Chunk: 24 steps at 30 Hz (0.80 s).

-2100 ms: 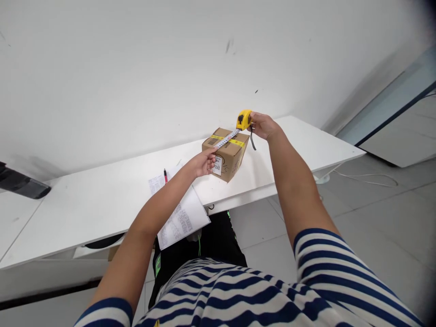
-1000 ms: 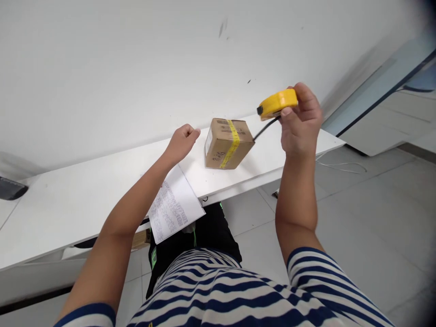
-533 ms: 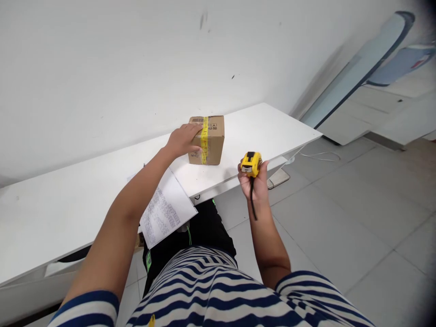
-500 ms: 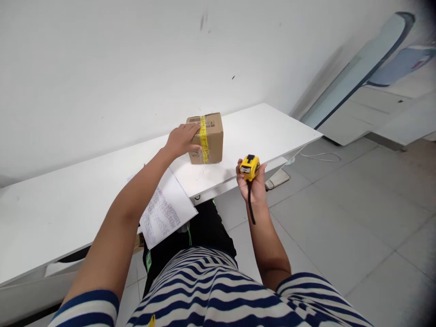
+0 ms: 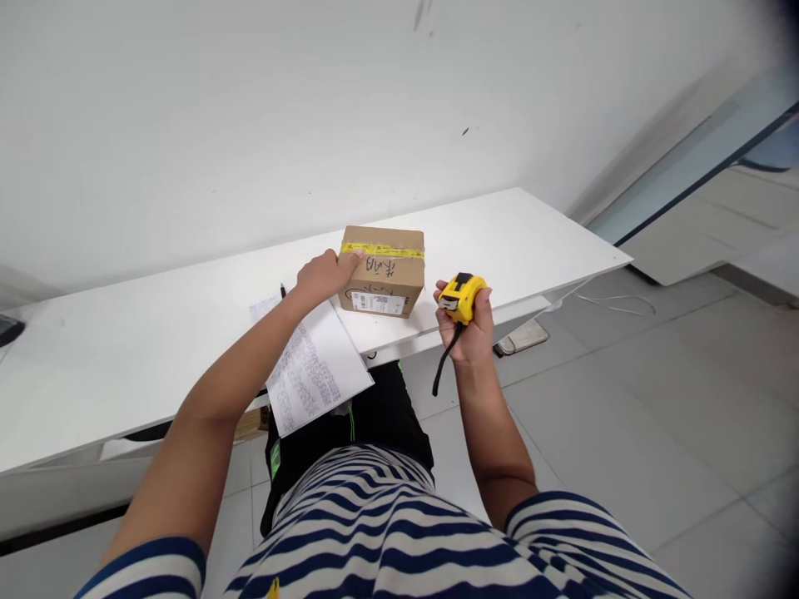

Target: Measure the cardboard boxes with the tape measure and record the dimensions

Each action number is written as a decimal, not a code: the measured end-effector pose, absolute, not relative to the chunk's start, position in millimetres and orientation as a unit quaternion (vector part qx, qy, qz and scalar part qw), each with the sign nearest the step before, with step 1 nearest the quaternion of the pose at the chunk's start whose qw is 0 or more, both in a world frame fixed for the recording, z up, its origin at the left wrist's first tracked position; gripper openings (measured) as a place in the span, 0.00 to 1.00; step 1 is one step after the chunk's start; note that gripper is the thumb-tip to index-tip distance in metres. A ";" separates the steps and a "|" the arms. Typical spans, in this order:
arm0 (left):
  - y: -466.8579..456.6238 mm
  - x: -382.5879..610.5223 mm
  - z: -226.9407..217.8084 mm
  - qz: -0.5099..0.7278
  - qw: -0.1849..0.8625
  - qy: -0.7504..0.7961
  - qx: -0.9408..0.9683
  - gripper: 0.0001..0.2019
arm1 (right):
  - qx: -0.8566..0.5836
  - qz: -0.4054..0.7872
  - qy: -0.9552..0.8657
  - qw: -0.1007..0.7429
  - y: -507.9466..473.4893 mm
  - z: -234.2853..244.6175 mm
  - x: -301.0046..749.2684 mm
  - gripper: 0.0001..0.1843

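A brown cardboard box [image 5: 399, 279] with yellow tape, black handwriting and a white label rests on the white table. My left hand [image 5: 330, 273] grips its left side, with the thumb on the near face and the other fingers partly hidden behind. In my right hand [image 5: 468, 326], held just off the table's front edge, is a yellow and black tape measure [image 5: 462, 298]. Its black wrist strap dangles below, and no blade is pulled out. Below my left forearm a sheet of written paper [image 5: 318, 374] overhangs the table edge.
The long white table [image 5: 156, 333] runs along a white wall [image 5: 250, 108]. A black pen [image 5: 283, 291] lies by the paper. A dark object [image 5: 9, 330] sits at the far left. On the right, a pale panel [image 5: 687, 175] leans near the tiled floor [image 5: 655, 399].
The box has been turned by my left hand, so a face with handwriting and a label now faces me. The tape measure has tilted in my right hand. The view has shifted slightly.
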<state>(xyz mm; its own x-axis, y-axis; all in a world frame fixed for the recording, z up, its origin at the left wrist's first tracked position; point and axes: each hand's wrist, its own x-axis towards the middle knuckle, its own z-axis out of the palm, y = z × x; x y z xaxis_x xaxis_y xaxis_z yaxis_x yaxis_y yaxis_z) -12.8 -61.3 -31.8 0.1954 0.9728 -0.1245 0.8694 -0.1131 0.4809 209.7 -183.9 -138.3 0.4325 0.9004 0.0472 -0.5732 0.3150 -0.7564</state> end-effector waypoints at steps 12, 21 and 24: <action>-167.8 -16.7 -28.2 0.206 0.595 0.361 0.688 0.30 | -0.458 0.145 -0.505 0.717 -203.4 -109.3 176.2 0.44; -131.6 -15.1 -9.2 0.205 0.638 0.367 0.646 0.19 | -0.449 0.159 -0.552 0.684 -183.9 -101.6 216.6 0.52; -79.6 -32.1 -4.3 0.269 0.595 0.389 0.650 0.17 | -0.451 0.148 -0.521 0.709 -154.7 -98.0 255.9 0.48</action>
<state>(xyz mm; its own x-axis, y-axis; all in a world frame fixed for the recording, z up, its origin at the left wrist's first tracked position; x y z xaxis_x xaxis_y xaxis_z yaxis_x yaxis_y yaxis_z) -32.1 -79.6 -4.3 0.5535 0.8251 -0.1136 0.1853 0.0110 0.9826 255.9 -154.7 -98.0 0.4132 0.6801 0.6056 0.2600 0.5493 -0.7942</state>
